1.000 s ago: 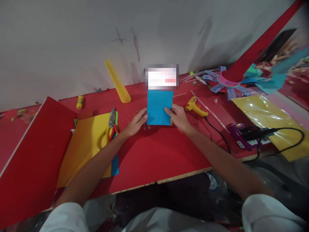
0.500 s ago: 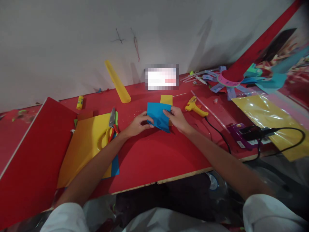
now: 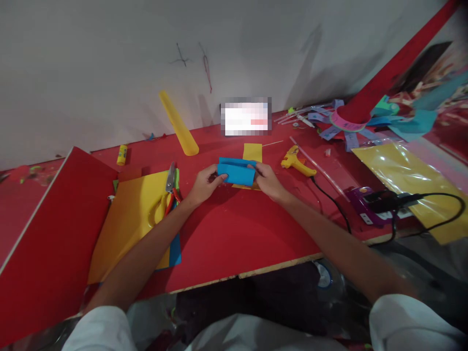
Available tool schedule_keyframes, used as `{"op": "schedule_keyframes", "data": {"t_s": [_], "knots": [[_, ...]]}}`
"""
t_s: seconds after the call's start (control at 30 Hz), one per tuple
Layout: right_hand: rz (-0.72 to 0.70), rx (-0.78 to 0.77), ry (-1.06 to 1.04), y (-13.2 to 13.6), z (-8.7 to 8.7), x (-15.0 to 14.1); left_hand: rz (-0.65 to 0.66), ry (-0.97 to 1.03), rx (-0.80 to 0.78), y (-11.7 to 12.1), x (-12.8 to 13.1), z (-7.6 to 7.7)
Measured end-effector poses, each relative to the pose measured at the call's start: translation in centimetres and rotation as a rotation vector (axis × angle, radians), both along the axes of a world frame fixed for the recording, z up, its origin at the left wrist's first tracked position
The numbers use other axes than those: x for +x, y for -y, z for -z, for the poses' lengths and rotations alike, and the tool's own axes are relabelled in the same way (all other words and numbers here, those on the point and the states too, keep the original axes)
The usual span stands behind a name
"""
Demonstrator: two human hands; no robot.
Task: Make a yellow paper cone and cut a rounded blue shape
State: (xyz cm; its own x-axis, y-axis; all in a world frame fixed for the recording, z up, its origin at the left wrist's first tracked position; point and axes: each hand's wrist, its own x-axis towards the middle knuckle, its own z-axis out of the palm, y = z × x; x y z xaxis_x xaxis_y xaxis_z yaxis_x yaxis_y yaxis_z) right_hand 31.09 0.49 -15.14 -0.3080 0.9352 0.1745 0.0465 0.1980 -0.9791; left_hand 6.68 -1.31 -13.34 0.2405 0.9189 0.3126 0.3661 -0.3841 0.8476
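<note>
A pixelated patch (image 3: 245, 116) at 12 o'clock from the blue paper (image 3: 237, 171) blots out whatever stands against the wall there. The left hand (image 3: 202, 184) and right hand (image 3: 266, 179) cover both ends of the blue paper, and their fingertips tucked behind it cannot be seen. The yellow paper (image 3: 252, 152) lies partly under the blue paper, so its near half is hidden. At 9 o'clock, the scissors (image 3: 169, 187) are too dim to show how their handles lie. The red board (image 3: 47, 234) runs off the left edge. At 2 o'clock, the heap of paper strips (image 3: 387, 117) is too blurred to sort, and the yellow film (image 3: 409, 180) is cut by the right edge.
</note>
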Motion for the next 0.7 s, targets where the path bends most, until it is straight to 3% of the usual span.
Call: {"op": "schedule_keyframes", "data": {"t_s": [0.17,0.3,0.5,0.7], "knots": [[-0.107,-0.194,-0.148,0.83,-0.6,-0.32,-0.068,0.09,-0.042,0.13,0.03,-0.26],[-0.054,-0.088,-0.118,0.89,-0.59,-0.56,-0.04,0.066,-0.058,0.29,0.0,-0.43],[0.076,-0.048,-0.018,0.22,-0.22,-0.17,0.127,0.092,-0.093,0.42,0.36,-0.06],[0.013,-0.135,-0.101,0.58,-0.84,-0.39,0.031,0.002,-0.068,0.33,0.15,-0.16]]}}
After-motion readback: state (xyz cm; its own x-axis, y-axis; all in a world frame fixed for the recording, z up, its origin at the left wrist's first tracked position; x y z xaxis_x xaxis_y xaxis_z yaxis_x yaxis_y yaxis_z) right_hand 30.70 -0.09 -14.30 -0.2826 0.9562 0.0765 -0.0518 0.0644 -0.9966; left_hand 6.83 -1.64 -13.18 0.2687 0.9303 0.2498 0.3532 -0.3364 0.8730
